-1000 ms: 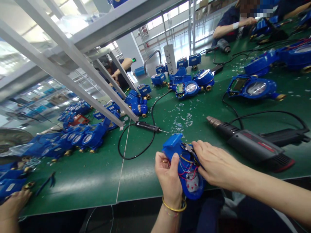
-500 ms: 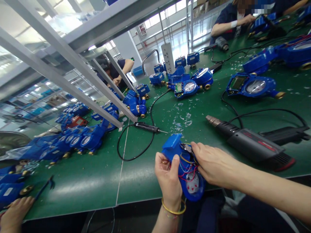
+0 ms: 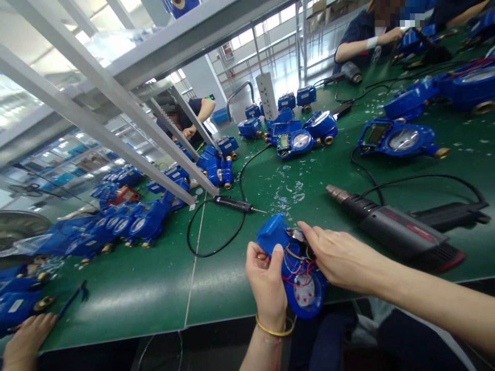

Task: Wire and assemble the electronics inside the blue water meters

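Note:
An open blue water meter (image 3: 297,268) with red, yellow and blue wires showing rests at the near edge of the green bench. My left hand (image 3: 266,283), a gold bangle on its wrist, is closed around the meter's left side with the thumb up against the body. My right hand (image 3: 340,260) lies over the meter's right side, its fingers pressed into the wiring near the top. What the right fingertips pinch is hidden.
A black heat gun (image 3: 390,226) with its cable lies just right of my hands. An electric screwdriver (image 3: 235,204) on a looped cord lies ahead. Several blue meters (image 3: 297,140) cover the green bench (image 3: 154,288). Another person's hand (image 3: 25,337) rests at far left; other workers sit opposite.
My hands and the meter have barely shifted; my right fingers moved slightly deeper into the wires. The other person's hand at far left slid down and left.

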Demonstrator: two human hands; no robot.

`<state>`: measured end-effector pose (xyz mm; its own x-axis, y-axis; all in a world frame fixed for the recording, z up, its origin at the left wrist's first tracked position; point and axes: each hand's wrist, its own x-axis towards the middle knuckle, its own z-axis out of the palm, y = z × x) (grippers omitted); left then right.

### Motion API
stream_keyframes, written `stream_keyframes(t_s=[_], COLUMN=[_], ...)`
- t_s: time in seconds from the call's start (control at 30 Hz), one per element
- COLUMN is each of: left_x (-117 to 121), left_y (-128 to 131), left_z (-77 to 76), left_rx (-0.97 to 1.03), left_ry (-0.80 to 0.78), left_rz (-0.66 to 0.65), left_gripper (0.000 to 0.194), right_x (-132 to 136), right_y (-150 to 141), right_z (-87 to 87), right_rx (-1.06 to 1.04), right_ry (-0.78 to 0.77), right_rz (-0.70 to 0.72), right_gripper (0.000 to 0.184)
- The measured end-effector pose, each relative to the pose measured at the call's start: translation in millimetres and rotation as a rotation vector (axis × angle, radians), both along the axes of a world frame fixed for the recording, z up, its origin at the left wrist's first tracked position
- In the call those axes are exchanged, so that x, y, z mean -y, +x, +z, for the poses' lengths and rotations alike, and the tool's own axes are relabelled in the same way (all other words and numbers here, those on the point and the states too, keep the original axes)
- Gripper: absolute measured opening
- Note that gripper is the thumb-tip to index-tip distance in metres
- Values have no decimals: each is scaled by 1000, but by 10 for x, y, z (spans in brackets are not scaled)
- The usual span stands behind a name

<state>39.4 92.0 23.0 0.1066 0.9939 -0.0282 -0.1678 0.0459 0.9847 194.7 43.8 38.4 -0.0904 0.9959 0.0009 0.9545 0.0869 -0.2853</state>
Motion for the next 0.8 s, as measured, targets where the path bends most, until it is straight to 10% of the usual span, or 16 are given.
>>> stream_keyframes(t_s=[0.23, 0.4, 0.6, 0.8], left_x=[-80, -88, -76, -50], left_y=[64, 55, 37, -8], left_z=[-13, 25, 77, 98], left_rx=[119, 223, 236, 228], left_ry=[-153, -222, -227, -220], left_rz=[34, -4, 5, -33], left_gripper=[34, 33, 34, 34], right_x=[-5, -42, 149, 980], right_y=[241, 384, 402, 1524], right_z=[122, -304, -504, -513], right_rx=[-172, -22, -37, 183], right_ry=[1, -223, 310, 272], right_rz=[-400, -471, -388, -736], right_gripper=[32, 25, 38, 47])
